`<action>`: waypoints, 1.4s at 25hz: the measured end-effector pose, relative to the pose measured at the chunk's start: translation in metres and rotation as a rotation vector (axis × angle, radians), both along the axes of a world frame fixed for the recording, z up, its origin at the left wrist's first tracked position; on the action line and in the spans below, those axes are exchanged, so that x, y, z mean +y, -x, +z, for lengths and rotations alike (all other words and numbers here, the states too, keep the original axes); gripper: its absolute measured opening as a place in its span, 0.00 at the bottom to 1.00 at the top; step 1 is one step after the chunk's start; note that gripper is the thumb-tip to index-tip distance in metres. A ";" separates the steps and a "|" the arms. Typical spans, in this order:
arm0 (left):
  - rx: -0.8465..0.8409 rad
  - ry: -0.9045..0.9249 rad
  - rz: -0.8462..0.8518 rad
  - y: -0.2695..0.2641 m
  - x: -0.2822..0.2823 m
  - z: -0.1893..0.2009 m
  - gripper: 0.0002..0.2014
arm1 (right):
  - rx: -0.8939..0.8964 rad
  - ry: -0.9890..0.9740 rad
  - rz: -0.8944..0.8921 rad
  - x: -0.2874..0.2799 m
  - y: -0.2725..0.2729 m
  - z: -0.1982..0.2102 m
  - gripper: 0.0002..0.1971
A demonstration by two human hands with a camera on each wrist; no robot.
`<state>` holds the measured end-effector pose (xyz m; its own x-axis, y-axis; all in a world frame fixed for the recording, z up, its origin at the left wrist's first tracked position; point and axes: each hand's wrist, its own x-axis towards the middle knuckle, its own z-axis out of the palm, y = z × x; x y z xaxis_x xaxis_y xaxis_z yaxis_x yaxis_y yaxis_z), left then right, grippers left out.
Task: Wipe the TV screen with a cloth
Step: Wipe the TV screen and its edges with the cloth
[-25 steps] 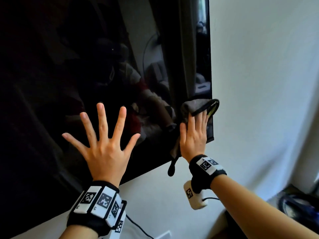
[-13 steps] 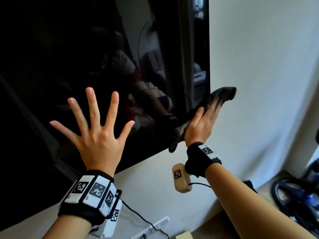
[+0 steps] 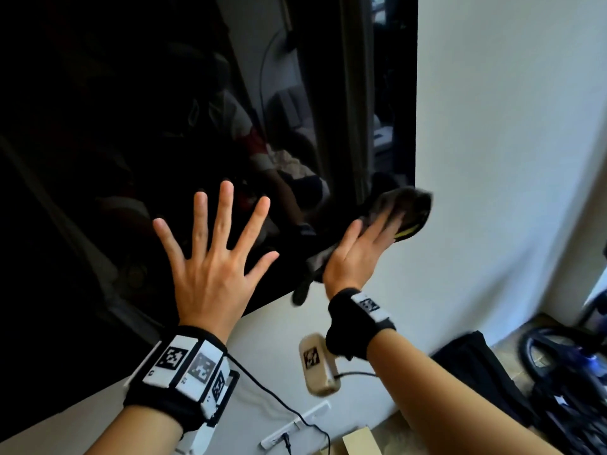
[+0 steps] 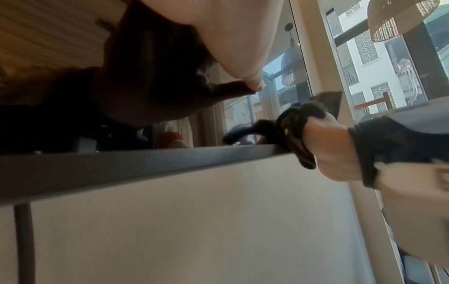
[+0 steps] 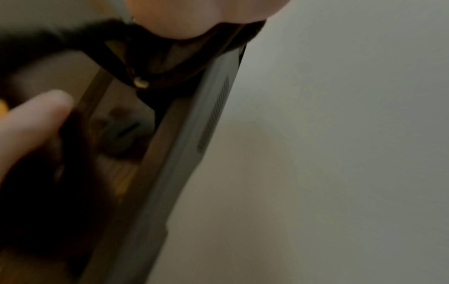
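Note:
The dark, glossy TV screen (image 3: 131, 159) hangs on a white wall and fills the left of the head view. My left hand (image 3: 213, 257) lies flat on its lower part with the fingers spread wide. My right hand (image 3: 364, 247) presses a dark grey cloth (image 3: 404, 201) with a yellow-green trim against the screen's lower right corner, fingers straight. The cloth overlaps the TV's right edge, and a tail of it hangs below my palm. From the left wrist view the cloth (image 4: 295, 123) bunches under the right hand (image 4: 325, 146) at the end of the TV's bottom edge (image 4: 145, 159). The right wrist view is blurred.
Bare white wall (image 3: 509, 159) lies right of and below the TV. A black cable and a white power strip (image 3: 295, 428) sit low on the wall. Dark gear (image 3: 565, 372) and a cardboard box (image 3: 361, 441) lie on the floor at the lower right.
My right hand swept the cloth rightward off the screen corner past the TV's right edge, then came back onto the corner. The left hand stays spread on the screen.

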<state>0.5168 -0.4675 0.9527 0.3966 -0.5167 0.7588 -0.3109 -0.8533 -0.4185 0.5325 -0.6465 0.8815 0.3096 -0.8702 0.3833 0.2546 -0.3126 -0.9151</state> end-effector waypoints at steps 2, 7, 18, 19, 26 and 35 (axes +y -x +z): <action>-0.010 -0.047 0.010 0.000 0.007 -0.005 0.40 | 0.030 0.049 0.063 0.022 0.003 -0.005 0.32; -0.036 -0.088 0.031 -0.003 0.012 -0.007 0.39 | -0.083 -0.181 -0.107 -0.014 -0.012 0.015 0.29; -0.010 -0.112 -0.089 0.000 0.039 -0.001 0.37 | -0.032 -0.108 -0.095 0.030 -0.006 0.011 0.29; -0.006 -0.113 -0.090 0.001 0.048 0.000 0.37 | -0.010 -0.069 -0.037 0.057 -0.003 0.003 0.30; 0.003 -0.099 -0.004 0.012 0.130 0.003 0.39 | -0.062 -0.160 -0.114 0.052 -0.009 0.028 0.29; -0.012 -0.132 0.043 0.011 0.174 -0.007 0.42 | -0.003 -0.045 -0.045 0.149 -0.003 0.023 0.29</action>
